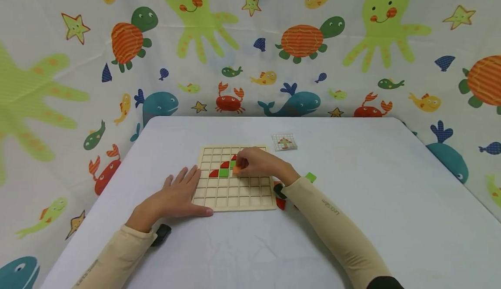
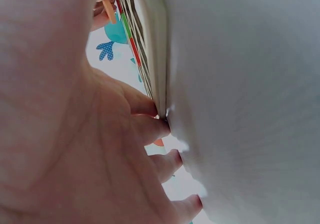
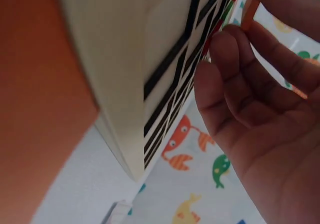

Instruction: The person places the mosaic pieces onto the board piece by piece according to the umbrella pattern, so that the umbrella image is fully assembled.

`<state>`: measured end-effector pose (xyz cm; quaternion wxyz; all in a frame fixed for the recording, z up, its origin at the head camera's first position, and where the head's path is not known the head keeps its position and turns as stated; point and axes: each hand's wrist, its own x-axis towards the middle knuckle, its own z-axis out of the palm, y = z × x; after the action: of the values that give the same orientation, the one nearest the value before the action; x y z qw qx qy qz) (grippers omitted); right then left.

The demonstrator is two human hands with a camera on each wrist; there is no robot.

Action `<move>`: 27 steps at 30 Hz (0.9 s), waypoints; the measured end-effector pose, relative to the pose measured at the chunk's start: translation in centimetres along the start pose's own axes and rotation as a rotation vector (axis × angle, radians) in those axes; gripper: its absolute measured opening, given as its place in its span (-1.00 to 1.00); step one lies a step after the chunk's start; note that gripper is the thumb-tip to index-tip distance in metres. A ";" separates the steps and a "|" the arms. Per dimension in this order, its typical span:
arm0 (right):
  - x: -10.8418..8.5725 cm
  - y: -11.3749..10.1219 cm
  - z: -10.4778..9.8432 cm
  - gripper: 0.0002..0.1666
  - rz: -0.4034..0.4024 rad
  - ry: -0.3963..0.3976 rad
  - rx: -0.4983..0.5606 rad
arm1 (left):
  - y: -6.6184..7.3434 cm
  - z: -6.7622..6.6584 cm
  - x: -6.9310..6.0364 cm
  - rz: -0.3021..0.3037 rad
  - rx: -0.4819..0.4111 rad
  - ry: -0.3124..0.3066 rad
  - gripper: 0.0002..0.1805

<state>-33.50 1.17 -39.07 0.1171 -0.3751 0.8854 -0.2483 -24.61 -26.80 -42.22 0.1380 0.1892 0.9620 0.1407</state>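
Above the middle of a grid board (image 1: 234,203), the right hand (image 1: 260,162) pinches an orange tile (image 1: 236,170), probably light and stiff, best held by its edges; the left hand (image 1: 177,198), fingers spread, touches the board's left side.

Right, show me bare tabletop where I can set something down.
Widest is the white table right of the picture card and right sleeve. Another patch lies below the grid board, between left sleeve and right. Crowded: the board's right edge, with loose pieces by the right sleeve, and its left edge, at the left hand.
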 end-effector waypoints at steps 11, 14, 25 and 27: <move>0.5 0.0 0.3 -0.80 0.030 -0.037 -0.026 | 0.0 -0.4 0.1 0.005 0.007 0.003 0.51; 0.6 -0.1 0.6 -0.80 0.056 -0.040 -0.030 | -0.1 -0.4 0.0 0.005 0.010 0.007 0.51; 0.5 0.2 0.9 -0.76 0.066 -0.029 -0.036 | -0.2 -0.3 -0.1 0.017 0.016 0.015 0.51; 0.2 0.1 0.7 -0.79 0.084 -0.034 -0.023 | -0.1 -0.2 0.0 0.018 0.015 0.012 0.51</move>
<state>-33.43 0.86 -39.72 0.1380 -0.3433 0.9010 -0.2265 -24.69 -26.94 -42.02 0.1297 0.1978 0.9621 0.1359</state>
